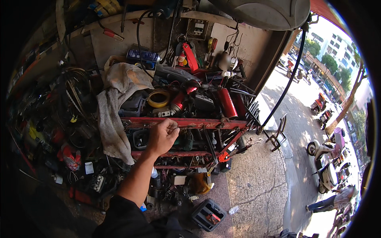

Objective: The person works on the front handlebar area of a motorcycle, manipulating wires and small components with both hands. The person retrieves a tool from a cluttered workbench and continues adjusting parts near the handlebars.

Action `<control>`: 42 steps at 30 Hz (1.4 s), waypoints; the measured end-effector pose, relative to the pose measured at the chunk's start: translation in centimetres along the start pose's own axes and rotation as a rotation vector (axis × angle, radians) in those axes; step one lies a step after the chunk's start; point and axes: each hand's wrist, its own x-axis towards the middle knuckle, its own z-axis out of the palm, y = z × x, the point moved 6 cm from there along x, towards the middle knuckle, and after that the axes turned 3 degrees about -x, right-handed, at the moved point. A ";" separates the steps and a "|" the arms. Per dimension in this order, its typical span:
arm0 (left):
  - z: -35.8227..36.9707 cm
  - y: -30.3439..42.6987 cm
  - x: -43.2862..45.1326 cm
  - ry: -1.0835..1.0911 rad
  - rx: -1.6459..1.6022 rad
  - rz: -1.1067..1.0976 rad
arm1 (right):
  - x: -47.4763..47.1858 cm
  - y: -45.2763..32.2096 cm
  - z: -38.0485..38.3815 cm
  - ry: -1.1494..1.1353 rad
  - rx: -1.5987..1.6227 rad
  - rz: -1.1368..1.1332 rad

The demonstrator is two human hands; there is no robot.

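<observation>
One of my arms reaches up from the bottom in a dark sleeve; it seems to be my right hand (164,135), at the upper rail of a red metal rack (143,121). Its fingers are curled near small tools along the rail; whether something is pinched in them cannot be made out. To its left a grey towel (111,119) hangs over the rack's edge. Above the hand lie a yellow tape roll (158,106), a red can (227,103) and a black plastic case (132,104). An open-end wrench (223,120) is at the rail further right. The other hand is out of view.
A dark plastic tray (209,214) with a red item stands on the floor. Cluttered parts and cables fill the left. A blue spray can (143,56) lies at the back. A small chair (277,134) is at the doorway; outside are a white scooter (323,166) and a person (336,200).
</observation>
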 end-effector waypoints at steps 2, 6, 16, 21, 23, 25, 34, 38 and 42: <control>-0.3 1.2 2.0 0.027 0.137 0.106 | -0.5 1.0 -0.6 0.017 0.012 0.014; 0.2 3.1 6.7 0.076 0.545 0.230 | -1.7 2.3 -1.3 0.036 0.051 0.036; 3.2 0.6 11.9 -0.104 1.011 0.051 | -5.5 1.3 0.0 0.056 0.226 0.215; 2.8 -0.1 13.4 -0.172 1.012 0.051 | -8.0 0.5 1.0 0.029 0.269 0.225; 2.6 -0.1 13.8 -0.179 1.004 0.022 | -8.3 0.7 1.3 0.059 0.285 0.274; 2.4 0.1 13.9 -0.205 1.008 0.000 | -8.3 0.5 2.2 -0.054 0.388 0.253; 3.6 1.0 14.3 -0.235 1.087 -0.144 | -6.5 0.6 1.6 0.026 0.183 0.248; 1.4 3.3 17.7 -0.005 0.767 -0.084 | -4.3 0.8 1.1 0.020 0.114 0.189; -0.2 4.6 20.2 0.022 0.813 0.010 | -4.1 0.5 1.2 0.003 0.147 0.156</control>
